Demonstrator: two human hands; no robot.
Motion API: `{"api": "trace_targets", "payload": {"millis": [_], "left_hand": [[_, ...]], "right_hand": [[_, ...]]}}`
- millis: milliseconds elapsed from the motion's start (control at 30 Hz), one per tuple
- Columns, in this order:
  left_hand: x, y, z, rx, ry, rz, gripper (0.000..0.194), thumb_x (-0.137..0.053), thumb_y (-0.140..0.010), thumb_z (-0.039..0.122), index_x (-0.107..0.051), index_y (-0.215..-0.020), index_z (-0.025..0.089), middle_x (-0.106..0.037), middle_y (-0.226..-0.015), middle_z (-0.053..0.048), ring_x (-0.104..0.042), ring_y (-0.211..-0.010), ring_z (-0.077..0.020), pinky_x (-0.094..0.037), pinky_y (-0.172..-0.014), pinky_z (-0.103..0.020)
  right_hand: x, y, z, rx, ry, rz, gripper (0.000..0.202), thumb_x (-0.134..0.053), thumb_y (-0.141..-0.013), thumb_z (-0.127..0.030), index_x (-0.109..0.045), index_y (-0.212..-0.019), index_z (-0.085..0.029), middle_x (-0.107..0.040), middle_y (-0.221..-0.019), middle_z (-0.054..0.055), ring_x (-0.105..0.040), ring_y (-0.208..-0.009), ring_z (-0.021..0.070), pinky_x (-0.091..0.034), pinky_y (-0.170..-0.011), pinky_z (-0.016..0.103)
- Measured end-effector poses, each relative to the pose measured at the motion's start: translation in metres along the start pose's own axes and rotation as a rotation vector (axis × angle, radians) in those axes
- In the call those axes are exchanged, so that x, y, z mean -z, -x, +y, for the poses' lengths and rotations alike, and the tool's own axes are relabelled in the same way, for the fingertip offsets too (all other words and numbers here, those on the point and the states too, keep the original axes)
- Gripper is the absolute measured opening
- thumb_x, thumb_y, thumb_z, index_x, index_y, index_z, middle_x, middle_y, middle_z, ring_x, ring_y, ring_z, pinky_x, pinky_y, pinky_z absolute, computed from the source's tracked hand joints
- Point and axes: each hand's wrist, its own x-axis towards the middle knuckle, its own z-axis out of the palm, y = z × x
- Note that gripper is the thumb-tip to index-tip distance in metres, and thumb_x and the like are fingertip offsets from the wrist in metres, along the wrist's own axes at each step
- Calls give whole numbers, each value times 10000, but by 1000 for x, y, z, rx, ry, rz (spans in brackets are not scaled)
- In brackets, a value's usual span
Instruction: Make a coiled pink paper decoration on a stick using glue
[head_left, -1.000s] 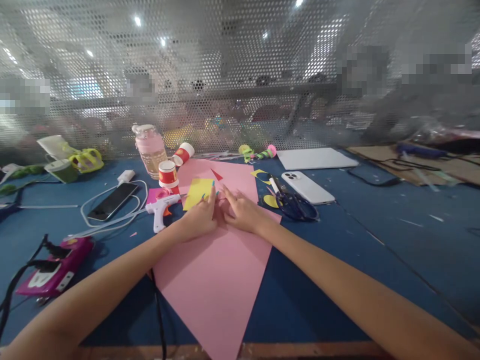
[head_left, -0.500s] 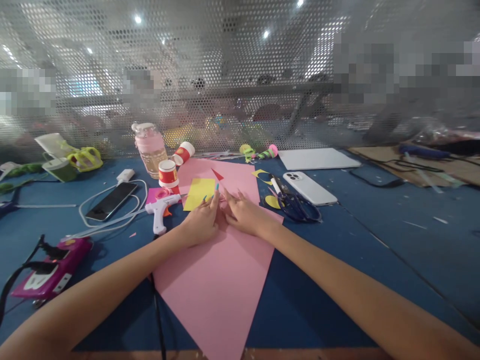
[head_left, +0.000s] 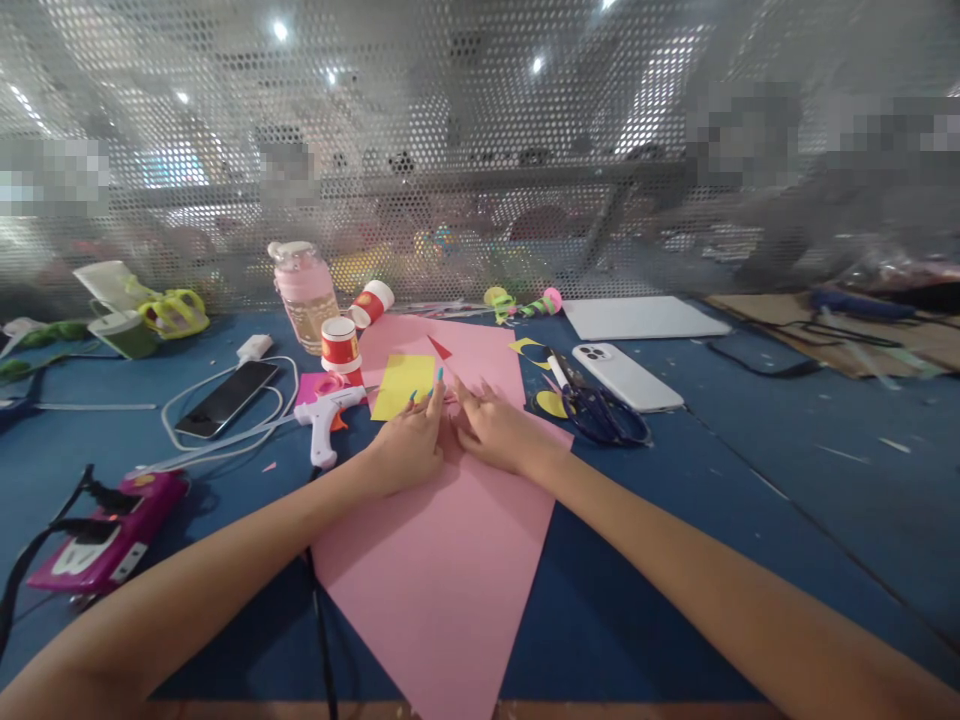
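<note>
Over a large pink sheet of paper point(head_left: 427, 560), my two hands meet with fingertips close together. Between them shows a small pink paper piece point(head_left: 451, 396), mostly covered by the fingers. My left hand point(head_left: 409, 445) presses on it from the left, its index finger pointing forward. From the right, my right hand point(head_left: 499, 430) holds the piece with thumb and index finger. A yellow paper rectangle point(head_left: 403, 386) lies beside my left fingertips. Just beyond them is a red paper triangle point(head_left: 440, 348).
At left are a white glue gun point(head_left: 324, 420), a black phone point(head_left: 229, 399), a magenta power strip point(head_left: 112, 540), paper cups point(head_left: 340, 345) and a pink-topped bottle point(head_left: 306, 300). Scissors point(head_left: 611, 415), a yellow paper circle point(head_left: 551, 404) and a white phone point(head_left: 628, 378) lie at right.
The view has shifted slightly, so things appear a little further right. Both hands keep nearly the same pose over the pink paper.
</note>
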Motion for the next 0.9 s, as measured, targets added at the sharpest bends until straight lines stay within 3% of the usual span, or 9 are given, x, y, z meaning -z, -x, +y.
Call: {"api": "trace_targets", "payload": {"millis": [167,300,467,600,767,900], "left_hand": [[2,-5,-4,-6,50,-6,826,-392,-634,140,-47,-1363,-41,-380,-1346,-232,-299,-1283,-301,-311,-1004,-441],[0,-7,-6,-25,45,-1,834,-397,-637,148,-31,-1355,-67,-363,-1349,-250,-294,-1284,-308,-278,-1025,-445],[2,-4,-3,-41,36,2,803,-381,-645,118,-50,-1357,-51,-376,-1347,-236,-311,-1279,-297,-300,-1006,-446],[0,-5,-6,-9,76,2,815,-403,-650,156,-52,-1359,-43,-346,-1364,-240,-295,-1284,-312,-302,-1004,-456],[-8,-6,-9,-34,123,68,804,-391,-656,162,-51,-1348,-67,-288,-1388,-256,-248,-1305,-300,-256,-1038,-444],[-9,-5,-8,29,157,106,807,-394,-638,121,-50,-1335,-96,-259,-1389,-284,-252,-1302,-307,-249,-1045,-440]], "right_hand": [[-1,-2,1,23,-49,3,732,-356,-793,-210,7,-1381,32,-567,-1174,217,-489,-1150,267,-237,-1033,492],[-3,-2,2,-7,-76,-5,716,-350,-797,-218,-20,-1389,12,-534,-1217,216,-417,-1214,278,-250,-1020,513],[-2,-1,1,-7,-27,-37,673,-335,-794,-200,-104,-1375,50,-570,-1155,237,-455,-1175,300,-278,-994,526],[-3,-2,3,28,-33,-13,686,-345,-804,-210,-62,-1389,10,-532,-1218,221,-465,-1175,277,-231,-1026,517],[-6,1,9,43,-87,21,726,-353,-832,-256,54,-1398,-53,-395,-1347,215,-366,-1256,263,-169,-1043,545],[-7,4,15,16,-153,97,814,-411,-818,-303,137,-1393,-124,-301,-1410,184,-288,-1295,268,-156,-1036,576]]}}
